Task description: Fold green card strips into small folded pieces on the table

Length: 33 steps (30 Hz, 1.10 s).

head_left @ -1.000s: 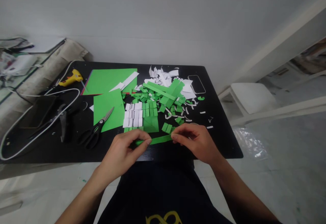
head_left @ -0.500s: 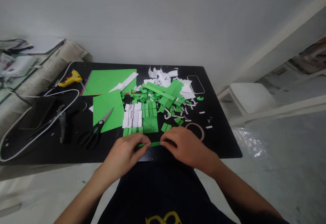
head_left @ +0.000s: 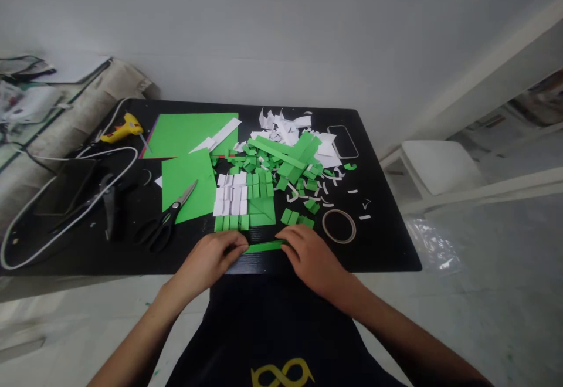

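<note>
I have the left hand [head_left: 215, 258] pinched on one end of a narrow green paper strip [head_left: 264, 247], fingertips closed on it; the right hand [head_left: 314, 262] pinches the other end. Strip lies roughly level between them, by the near edge of the black table [head_left: 387, 246].

Just beyond: a green square panel [head_left: 264, 217] bearing rows of folded white pieces [head_left: 231, 193] and green ones. Beside the right hand, a tape ring [head_left: 323, 227]. Left of the panel, black-handled scissors [head_left: 169, 218], blades on a green sheet [head_left: 189, 170]. Farther back, a heap of green and white scraps [head_left: 285, 152]; far left, a yellow glue gun [head_left: 123, 129].

Markings: yellow figure-eight emblem [head_left: 281, 375] on the dark garment [head_left: 281, 322]. A white tick shape [head_left: 366, 204] at table right may be a drawn mark or a scrap; I cannot tell from here.
</note>
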Each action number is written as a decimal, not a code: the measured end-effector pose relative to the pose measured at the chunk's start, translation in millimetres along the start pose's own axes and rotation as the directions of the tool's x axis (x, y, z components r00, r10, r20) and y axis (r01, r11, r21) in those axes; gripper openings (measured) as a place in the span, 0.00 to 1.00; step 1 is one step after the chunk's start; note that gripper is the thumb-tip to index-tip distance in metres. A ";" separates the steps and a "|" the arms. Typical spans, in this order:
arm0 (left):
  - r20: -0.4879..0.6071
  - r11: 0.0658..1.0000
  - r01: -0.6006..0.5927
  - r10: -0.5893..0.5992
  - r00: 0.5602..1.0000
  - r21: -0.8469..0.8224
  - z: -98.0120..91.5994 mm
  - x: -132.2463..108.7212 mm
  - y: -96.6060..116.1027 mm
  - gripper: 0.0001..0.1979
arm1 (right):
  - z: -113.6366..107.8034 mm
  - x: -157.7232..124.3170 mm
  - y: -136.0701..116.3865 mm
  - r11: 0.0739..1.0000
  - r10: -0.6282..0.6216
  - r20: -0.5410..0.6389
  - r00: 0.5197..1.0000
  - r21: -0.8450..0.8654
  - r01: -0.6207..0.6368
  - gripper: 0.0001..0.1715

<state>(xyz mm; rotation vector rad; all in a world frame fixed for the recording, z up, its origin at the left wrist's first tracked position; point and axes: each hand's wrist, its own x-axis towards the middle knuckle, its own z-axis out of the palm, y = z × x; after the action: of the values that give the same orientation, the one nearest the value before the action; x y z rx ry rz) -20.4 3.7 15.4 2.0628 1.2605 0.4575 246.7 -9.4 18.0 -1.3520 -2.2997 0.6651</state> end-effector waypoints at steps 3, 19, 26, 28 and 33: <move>-0.080 0.993 -0.056 0.064 0.995 0.105 12.8 -3.3 -9.7 0.10 | 30.0 -17.3 0.6 0.983 -0.158 -0.084 0.984 -0.109 0.148 0.20; -0.255 0.871 -0.074 0.222 0.941 0.486 86.7 -37.7 10.0 0.18 | 54.0 -33.7 0.6 0.939 -0.250 -0.067 0.966 -0.262 0.225 0.24; -0.225 0.870 -0.050 0.182 0.957 0.491 83.5 -40.7 6.6 0.19 | 58.1 -38.2 3.9 0.936 -0.253 -0.072 0.965 -0.270 0.226 0.23; -0.231 0.868 -0.043 0.179 0.956 0.495 81.3 -42.9 4.9 0.21 | 59.4 -39.2 4.4 0.944 -0.237 -0.074 0.969 -0.254 0.211 0.23; -0.237 0.855 -0.054 0.203 0.950 0.515 74.1 -48.6 -0.3 0.23 | 61.7 -39.7 3.6 0.959 -0.198 -0.092 0.976 -0.224 0.173 0.22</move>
<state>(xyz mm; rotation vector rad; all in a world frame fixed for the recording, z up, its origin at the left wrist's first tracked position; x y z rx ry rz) 0.9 -65.6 -35.6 2.6089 1.5401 0.5441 233.6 -55.3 -37.7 -1.2076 -2.4216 0.2785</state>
